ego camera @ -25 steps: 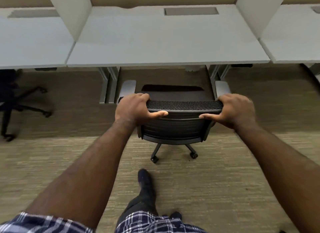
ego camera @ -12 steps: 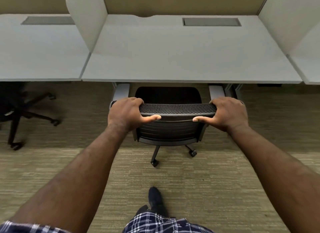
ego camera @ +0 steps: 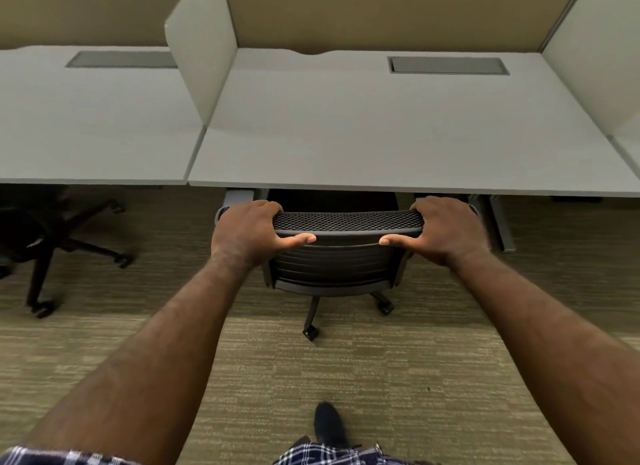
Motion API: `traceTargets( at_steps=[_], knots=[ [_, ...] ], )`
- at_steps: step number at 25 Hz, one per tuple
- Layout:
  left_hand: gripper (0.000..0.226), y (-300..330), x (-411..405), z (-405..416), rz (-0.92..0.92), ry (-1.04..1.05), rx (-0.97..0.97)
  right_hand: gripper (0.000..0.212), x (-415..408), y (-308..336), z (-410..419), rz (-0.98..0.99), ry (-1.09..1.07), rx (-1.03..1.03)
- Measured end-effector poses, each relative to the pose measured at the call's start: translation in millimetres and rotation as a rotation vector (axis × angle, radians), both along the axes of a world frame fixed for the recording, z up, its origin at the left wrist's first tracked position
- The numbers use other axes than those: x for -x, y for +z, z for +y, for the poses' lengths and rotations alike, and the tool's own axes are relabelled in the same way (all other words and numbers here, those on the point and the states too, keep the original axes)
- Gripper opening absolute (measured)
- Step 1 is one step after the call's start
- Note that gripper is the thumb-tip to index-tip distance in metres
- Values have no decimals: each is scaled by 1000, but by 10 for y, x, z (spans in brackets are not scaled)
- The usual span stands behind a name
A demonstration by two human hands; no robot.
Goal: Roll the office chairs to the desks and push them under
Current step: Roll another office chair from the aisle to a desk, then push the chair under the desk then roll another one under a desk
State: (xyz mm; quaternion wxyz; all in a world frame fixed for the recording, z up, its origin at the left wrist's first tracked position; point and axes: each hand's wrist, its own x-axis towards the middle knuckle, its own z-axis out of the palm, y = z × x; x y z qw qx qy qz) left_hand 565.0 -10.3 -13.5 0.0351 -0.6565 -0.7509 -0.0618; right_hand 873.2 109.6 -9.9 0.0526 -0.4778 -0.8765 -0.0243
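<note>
A black office chair (ego camera: 334, 256) with a mesh backrest stands straight ahead, facing a white desk (ego camera: 381, 142). Its seat and armrests lie mostly under the desk's front edge; the backrest and two castors stay outside. My left hand (ego camera: 251, 234) grips the top left corner of the backrest, thumb along its rear face. My right hand (ego camera: 446, 230) grips the top right corner the same way.
A second black office chair (ego camera: 41, 236) stands at the left, partly under the neighbouring white desk (ego camera: 90, 125). White divider panels (ego camera: 204, 49) separate the desks. Grey desk legs (ego camera: 500, 222) flank the chair. My dark shoe (ego camera: 329, 426) is on the striped carpet.
The chair has rolled forward with both hands on the backrest, and its seat and armrests have slid under the desk. I have stepped closer to the desk.
</note>
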Motion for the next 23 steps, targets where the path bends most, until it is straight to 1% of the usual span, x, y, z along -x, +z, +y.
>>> traceTargets(
  at_steps=[8,11,16,20,23],
  knots=[
    [101,-39,306,90,0,2,-17,103,260,24,95,-36,22,65],
    [103,-69,352,105,-3,1,-17,104,269,52,100,-31,37,90],
    [106,-39,364,127,-14,10,-8,112,225,82,8,-38,30,68],
    [106,12,325,118,-6,8,-5,104,191,105,-69,-22,2,105],
    [102,41,222,99,-85,-2,-11,97,59,111,-146,-2,9,134]
  ],
)
